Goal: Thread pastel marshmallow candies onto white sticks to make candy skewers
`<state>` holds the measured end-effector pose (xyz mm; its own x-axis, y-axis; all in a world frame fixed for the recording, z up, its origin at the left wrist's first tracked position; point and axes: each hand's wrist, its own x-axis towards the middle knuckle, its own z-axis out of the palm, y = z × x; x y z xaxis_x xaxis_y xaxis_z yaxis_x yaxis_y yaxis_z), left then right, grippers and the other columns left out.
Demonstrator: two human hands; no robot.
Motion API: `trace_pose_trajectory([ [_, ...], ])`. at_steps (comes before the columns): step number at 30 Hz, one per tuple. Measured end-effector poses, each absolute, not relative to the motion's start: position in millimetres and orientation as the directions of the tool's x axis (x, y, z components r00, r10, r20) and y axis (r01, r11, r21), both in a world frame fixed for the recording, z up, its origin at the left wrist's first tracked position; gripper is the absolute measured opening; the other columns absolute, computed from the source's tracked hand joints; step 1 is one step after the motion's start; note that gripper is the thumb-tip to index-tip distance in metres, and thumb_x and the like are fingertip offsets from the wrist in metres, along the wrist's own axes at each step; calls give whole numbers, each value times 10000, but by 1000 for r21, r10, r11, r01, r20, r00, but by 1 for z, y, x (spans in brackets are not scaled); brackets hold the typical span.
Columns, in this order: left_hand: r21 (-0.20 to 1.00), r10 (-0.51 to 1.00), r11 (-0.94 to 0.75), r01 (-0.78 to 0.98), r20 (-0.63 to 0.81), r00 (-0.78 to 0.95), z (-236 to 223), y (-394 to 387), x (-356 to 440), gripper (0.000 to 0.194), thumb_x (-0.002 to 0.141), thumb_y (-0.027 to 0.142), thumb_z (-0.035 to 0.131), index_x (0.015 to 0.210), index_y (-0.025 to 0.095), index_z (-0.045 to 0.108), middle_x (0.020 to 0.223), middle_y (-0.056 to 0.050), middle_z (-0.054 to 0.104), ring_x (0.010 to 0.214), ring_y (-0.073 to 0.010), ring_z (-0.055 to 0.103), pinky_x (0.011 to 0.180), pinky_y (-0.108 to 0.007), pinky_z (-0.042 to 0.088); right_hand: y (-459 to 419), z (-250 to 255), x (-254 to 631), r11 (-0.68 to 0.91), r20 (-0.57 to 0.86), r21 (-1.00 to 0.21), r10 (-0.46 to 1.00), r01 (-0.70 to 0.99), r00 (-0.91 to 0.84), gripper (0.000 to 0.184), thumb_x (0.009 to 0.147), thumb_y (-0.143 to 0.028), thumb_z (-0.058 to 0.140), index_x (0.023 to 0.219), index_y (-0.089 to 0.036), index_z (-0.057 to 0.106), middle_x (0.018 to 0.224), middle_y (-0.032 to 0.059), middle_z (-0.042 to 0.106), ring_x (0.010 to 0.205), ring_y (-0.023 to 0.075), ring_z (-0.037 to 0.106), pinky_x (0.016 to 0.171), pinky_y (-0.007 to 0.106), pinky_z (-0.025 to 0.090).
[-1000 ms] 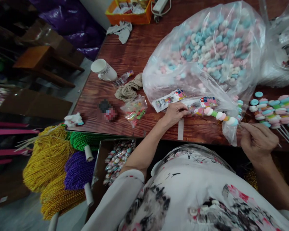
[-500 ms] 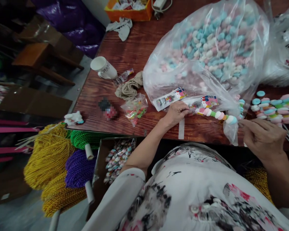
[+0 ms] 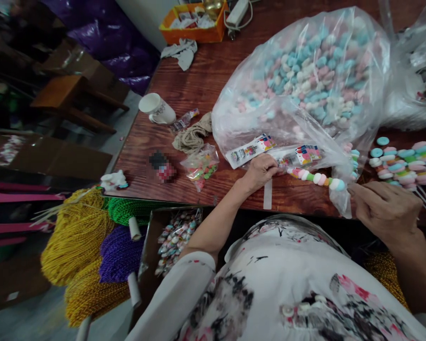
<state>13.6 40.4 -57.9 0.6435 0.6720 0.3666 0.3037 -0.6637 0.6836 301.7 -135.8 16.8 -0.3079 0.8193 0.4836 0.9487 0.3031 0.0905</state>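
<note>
Over the tabletop [image 3: 199,85], my left hand [image 3: 260,173] pinches a wrapper [image 3: 282,169], my right hand [image 3: 386,206] a candy skewer's end [image 3: 317,178]; illegible printed packets [image 3: 250,151] lie by a bag [image 3: 236,87] of marshmallows [image 3: 305,71].

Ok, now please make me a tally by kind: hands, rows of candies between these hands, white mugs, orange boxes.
Left hand and right hand: 2
Row of candies between them: 1
White mug: 1
Orange box: 1
Total: 5
</note>
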Motion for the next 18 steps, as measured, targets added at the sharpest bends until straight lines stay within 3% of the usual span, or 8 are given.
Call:
trace_pose_trajectory([
  [11,605,621,-728,322,383,684,-61,42,11,192,897,262,562,741,179,636,779,-49,681,774,-161,600,777,-308,454,-127,26,304,329,512,205,767,922,-388,237,764,-119,618,948,-221,728,748,17,692,682,146,560,602,293,338],
  [18,517,565,-785,341,372,737,-62,41,13,201,911,266,546,753,181,636,843,-70,682,831,-179,582,807,-327,459,-126,20,290,340,541,148,758,929,-364,190,788,-141,604,908,-226,724,792,25,718,698,151,596,632,288,378],
])
